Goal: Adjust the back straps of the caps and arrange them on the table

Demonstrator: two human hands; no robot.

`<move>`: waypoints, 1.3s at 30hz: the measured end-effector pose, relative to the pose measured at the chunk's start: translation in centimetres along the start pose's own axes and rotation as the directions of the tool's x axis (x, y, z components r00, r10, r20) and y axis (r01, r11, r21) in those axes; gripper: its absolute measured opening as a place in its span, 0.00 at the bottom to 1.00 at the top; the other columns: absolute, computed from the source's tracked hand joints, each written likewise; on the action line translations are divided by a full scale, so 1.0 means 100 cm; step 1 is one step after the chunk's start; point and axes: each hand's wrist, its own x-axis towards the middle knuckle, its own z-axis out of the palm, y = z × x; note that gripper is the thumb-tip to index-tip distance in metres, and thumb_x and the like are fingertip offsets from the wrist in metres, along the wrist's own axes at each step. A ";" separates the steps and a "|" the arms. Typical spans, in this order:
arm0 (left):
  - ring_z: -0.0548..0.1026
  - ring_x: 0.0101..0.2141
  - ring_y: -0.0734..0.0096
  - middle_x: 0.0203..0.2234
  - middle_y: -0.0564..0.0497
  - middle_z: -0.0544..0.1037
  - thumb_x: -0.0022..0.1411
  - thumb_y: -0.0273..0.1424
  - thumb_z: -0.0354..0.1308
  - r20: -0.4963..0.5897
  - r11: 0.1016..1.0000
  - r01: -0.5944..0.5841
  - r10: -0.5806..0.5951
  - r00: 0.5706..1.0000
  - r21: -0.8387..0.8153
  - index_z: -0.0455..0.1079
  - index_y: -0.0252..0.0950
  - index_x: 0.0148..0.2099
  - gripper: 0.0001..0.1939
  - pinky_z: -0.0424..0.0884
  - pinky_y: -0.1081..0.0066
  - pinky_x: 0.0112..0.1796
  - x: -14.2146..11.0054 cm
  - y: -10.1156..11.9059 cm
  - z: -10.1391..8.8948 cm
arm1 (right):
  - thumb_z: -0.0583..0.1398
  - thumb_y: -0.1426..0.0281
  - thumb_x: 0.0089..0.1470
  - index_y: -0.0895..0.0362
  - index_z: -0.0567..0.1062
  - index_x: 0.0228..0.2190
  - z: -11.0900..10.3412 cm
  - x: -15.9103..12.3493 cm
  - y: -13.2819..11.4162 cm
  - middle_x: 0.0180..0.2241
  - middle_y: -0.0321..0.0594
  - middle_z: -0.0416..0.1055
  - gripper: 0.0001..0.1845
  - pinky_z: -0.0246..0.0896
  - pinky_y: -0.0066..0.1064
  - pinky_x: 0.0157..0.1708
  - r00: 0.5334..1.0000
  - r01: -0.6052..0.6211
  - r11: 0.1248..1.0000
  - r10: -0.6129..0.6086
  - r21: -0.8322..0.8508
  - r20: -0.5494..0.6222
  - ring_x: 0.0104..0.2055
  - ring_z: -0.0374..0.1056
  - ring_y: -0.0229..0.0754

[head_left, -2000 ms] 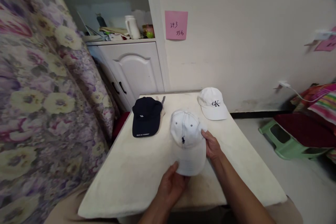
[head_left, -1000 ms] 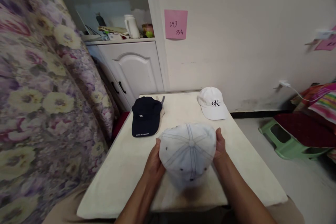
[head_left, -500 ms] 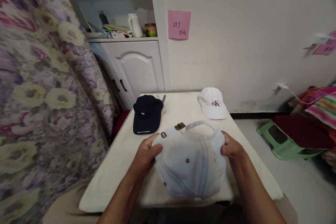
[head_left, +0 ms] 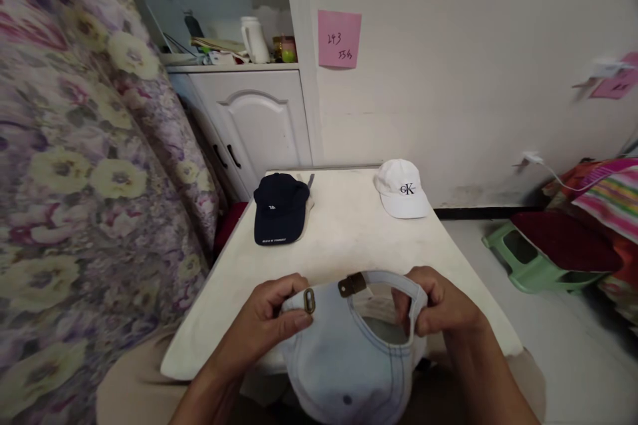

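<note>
A light blue denim baseball cap (head_left: pixel 343 352) is held over the near edge of the table, its back opening and strap facing up. My left hand (head_left: pixel 272 315) pinches the cap's rim at the left, beside a brass slot. The fingers of my right hand (head_left: pixel 433 305) are closed on the rim at the right end of the opening, some of them inside it. A brass buckle (head_left: pixel 352 284) sits on the strap between my hands. Beyond lie a navy cap (head_left: pixel 280 207) at the left and a white cap (head_left: pixel 401 189) at the right.
The caps lie on a cream-covered table (head_left: pixel 343 232) against the wall. A floral curtain (head_left: pixel 94 212) hangs at the left. A white cabinet (head_left: pixel 259 119) stands behind, with a white jug (head_left: pixel 255 40) on it. On the right is a green stool (head_left: pixel 518 262).
The denim cap has come down and nearer to me, tipping so its back opening shows more. My right hand has shifted its hold to the edge of the opening.
</note>
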 end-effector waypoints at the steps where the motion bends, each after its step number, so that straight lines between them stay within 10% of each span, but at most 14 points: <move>1: 0.64 0.27 0.74 0.25 0.56 0.68 0.59 0.42 0.64 0.012 1.000 0.014 -0.014 1.000 0.009 0.69 0.35 0.32 0.15 0.59 0.75 0.29 -0.001 0.002 0.002 | 0.71 0.58 0.45 0.60 0.82 0.31 0.004 0.001 -0.002 0.23 0.36 0.73 0.18 0.57 0.24 0.23 1.000 -0.008 1.000 0.008 -0.025 -0.020 0.23 0.63 0.34; 12: 0.67 0.30 0.71 0.28 0.53 0.71 0.61 0.40 0.62 -0.116 0.998 0.066 -0.064 0.991 0.011 0.71 0.36 0.35 0.12 0.63 0.75 0.30 -0.014 0.016 0.010 | 0.65 0.63 0.56 0.56 0.78 0.33 0.034 0.006 -0.029 0.31 0.38 0.76 0.09 0.62 0.30 0.36 0.964 -0.008 0.991 -0.027 -0.130 -0.264 0.34 0.69 0.40; 30: 0.57 0.21 0.77 0.21 0.58 0.62 0.60 0.44 0.62 -0.190 0.993 0.110 -0.115 0.975 -0.038 0.69 0.36 0.33 0.16 0.51 0.77 0.21 -0.028 0.034 0.012 | 0.65 0.64 0.57 0.56 0.76 0.34 0.073 0.025 -0.054 0.27 0.37 0.77 0.08 0.64 0.28 0.29 0.881 -0.019 0.985 -0.065 -0.173 -0.468 0.29 0.71 0.38; 39: 0.68 0.29 0.69 0.27 0.53 0.74 0.61 0.40 0.62 -0.359 0.992 -0.069 0.103 0.928 0.106 0.74 0.36 0.36 0.11 0.61 0.75 0.30 0.008 0.042 -0.004 | 0.66 0.66 0.57 0.55 0.74 0.35 0.061 0.065 -0.065 0.30 0.36 0.76 0.07 0.67 0.28 0.32 0.802 0.162 0.979 -0.204 -0.124 -0.562 0.28 0.71 0.36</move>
